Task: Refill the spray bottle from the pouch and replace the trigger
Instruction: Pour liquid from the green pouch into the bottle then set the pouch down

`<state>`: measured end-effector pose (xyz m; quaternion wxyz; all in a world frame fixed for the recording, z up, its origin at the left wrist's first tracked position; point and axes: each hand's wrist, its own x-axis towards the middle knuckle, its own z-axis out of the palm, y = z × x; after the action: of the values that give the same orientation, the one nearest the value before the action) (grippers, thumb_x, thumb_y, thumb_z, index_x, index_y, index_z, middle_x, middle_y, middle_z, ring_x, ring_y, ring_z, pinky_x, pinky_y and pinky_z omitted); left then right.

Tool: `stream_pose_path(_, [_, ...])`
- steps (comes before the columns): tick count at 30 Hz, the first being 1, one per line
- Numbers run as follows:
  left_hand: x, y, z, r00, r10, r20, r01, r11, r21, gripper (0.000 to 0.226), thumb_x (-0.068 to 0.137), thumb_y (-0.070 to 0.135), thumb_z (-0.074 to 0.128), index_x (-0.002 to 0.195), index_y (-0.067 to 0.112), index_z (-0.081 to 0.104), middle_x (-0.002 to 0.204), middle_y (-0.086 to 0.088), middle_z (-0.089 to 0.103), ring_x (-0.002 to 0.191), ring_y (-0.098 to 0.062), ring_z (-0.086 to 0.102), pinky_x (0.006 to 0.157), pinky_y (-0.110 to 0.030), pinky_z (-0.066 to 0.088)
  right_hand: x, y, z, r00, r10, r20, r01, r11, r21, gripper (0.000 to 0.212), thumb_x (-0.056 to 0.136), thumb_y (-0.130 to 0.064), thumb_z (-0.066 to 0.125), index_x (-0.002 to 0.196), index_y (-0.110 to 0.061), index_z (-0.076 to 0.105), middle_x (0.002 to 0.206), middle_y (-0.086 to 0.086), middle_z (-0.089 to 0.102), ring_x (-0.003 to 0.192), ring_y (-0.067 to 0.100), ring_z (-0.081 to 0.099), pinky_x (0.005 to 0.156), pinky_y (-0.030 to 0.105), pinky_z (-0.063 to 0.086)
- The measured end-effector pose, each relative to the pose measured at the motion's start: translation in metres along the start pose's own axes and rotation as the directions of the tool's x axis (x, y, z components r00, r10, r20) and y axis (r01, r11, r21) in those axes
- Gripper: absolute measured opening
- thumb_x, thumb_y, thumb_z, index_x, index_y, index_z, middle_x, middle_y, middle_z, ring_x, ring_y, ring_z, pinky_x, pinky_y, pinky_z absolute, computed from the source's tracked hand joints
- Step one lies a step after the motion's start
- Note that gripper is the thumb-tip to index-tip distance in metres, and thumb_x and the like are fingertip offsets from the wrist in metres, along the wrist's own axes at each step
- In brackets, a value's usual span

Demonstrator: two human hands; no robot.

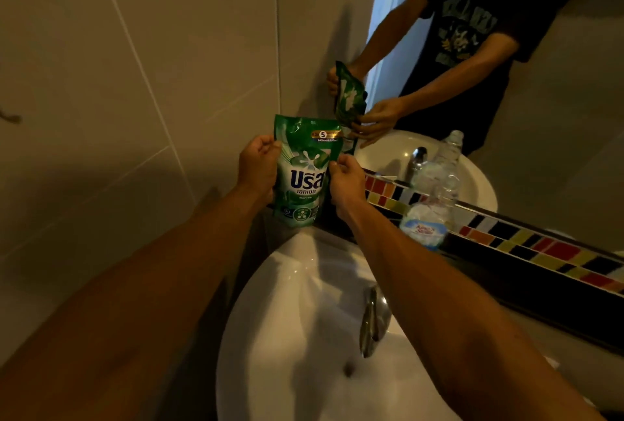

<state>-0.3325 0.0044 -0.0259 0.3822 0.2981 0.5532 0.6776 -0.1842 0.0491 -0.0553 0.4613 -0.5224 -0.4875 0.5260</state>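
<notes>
A green refill pouch (pixel 305 170) with white lettering is held upright above the far rim of the sink. My left hand (pixel 257 165) grips its left edge and my right hand (pixel 346 177) grips its right edge, both near the middle of the pouch. A clear plastic bottle (pixel 435 194) with a blue and white label stands on the tiled ledge to the right of my right hand. Its top carries no trigger head, and no trigger shows anywhere.
A white sink (pixel 304 285) with a chrome tap (pixel 371 322) lies below my arms. A ledge of coloured tiles (pixel 526 245) runs along the mirror (pixel 557 116), which reflects a person holding the pouch. Beige wall tiles (pixel 135 82) fill the left.
</notes>
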Motion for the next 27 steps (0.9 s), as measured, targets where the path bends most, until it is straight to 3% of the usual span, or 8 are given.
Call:
stream_pose_path(4, [0.022,-0.009,-0.010,0.997,-0.042,-0.062,0.040,0.999,-0.027,0.011,0.091,0.019,0.057,0.089,0.024,0.066,0.096,-0.006,0.072,0.097,-0.027,0.069,0.089,-0.058,0.055,0.025,-0.003,0.016,0.999,-0.014,0.037,0.017,0.998,-0.060,0.019,0.107,-0.012,0.047,0.097,-0.021,0.061,0.099,0.004,0.071,0.097,0.025,0.069,0.080,0.039,0.059])
stream_pose_path(8, [0.047,-0.025,-0.014,0.987,-0.096,-0.125,0.089,0.994,-0.061,0.018,0.091,0.020,0.057,0.082,0.033,0.065,0.105,-0.011,0.070,0.103,-0.037,0.068,0.083,-0.064,0.055,0.045,0.002,0.028,0.997,-0.062,0.041,0.065,0.995,-0.073,0.017,0.108,-0.010,0.045,0.116,-0.011,0.060,0.103,0.001,0.068,0.095,0.016,0.067,0.074,0.027,0.055])
stream_pose_path(12, [0.056,-0.035,-0.007,0.984,-0.080,-0.160,0.065,0.993,-0.094,0.016,0.093,0.015,0.057,0.085,0.028,0.061,0.099,-0.011,0.069,0.096,-0.036,0.068,0.065,-0.041,0.054,0.059,0.013,0.038,0.997,-0.075,0.010,0.076,0.995,-0.063,0.021,0.108,-0.011,0.046,0.097,-0.023,0.060,0.105,0.009,0.069,0.101,0.029,0.069,0.087,0.048,0.062])
stream_pose_path(15, [0.058,-0.040,-0.004,0.978,-0.059,-0.200,0.049,0.997,-0.056,0.019,0.094,0.018,0.057,0.083,0.033,0.063,0.093,-0.006,0.070,0.089,-0.031,0.067,0.070,-0.046,0.056,0.062,0.017,0.039,0.997,-0.077,-0.013,0.076,0.995,-0.067,0.025,0.107,-0.012,0.047,0.091,-0.027,0.058,0.103,0.012,0.069,0.101,0.032,0.070,0.090,0.058,0.060])
stream_pose_path(18, [0.061,-0.043,-0.006,0.973,-0.021,-0.230,0.026,0.999,0.019,0.020,0.090,0.025,0.058,0.080,0.039,0.068,0.095,-0.006,0.073,0.093,-0.032,0.070,0.075,-0.050,0.058,0.061,0.017,0.040,0.997,-0.075,0.006,0.075,0.996,-0.048,0.022,0.107,-0.008,0.047,0.108,-0.021,0.064,0.108,0.008,0.071,0.104,0.026,0.070,0.095,0.055,0.059])
stream_pose_path(22, [0.055,-0.044,-0.006,0.980,0.017,-0.198,0.010,0.991,0.131,0.018,0.088,0.019,0.056,0.089,0.032,0.068,0.093,-0.002,0.070,0.087,-0.026,0.066,0.074,-0.045,0.054,0.049,0.019,0.033,0.989,-0.073,0.128,0.078,0.996,-0.033,0.051,0.104,0.001,0.050,0.152,-0.016,0.049,0.144,0.014,0.062,0.129,0.028,0.061,0.105,0.048,0.055])
stream_pose_path(25, [0.033,-0.040,-0.001,0.966,0.032,-0.256,0.033,0.969,0.243,0.036,0.088,0.010,0.061,0.124,0.016,0.058,0.105,-0.001,0.060,0.090,-0.016,0.058,0.077,-0.031,0.051,0.033,0.025,0.021,0.989,-0.079,0.126,0.083,0.996,-0.029,0.056,0.101,0.002,0.055,0.155,-0.013,0.046,0.144,0.015,0.062,0.132,0.029,0.060,0.108,0.050,0.053])
stream_pose_path(27, [0.013,-0.044,0.003,0.945,-0.013,-0.328,0.094,0.968,0.234,0.047,0.089,0.008,0.064,0.134,0.010,0.050,0.110,-0.002,0.057,0.091,-0.011,0.058,0.073,-0.019,0.047,0.015,0.028,0.010,0.995,-0.054,0.086,0.055,0.998,-0.014,0.054,0.102,0.001,0.055,0.153,-0.014,0.046,0.142,0.014,0.062,0.131,0.028,0.061,0.108,0.049,0.053])
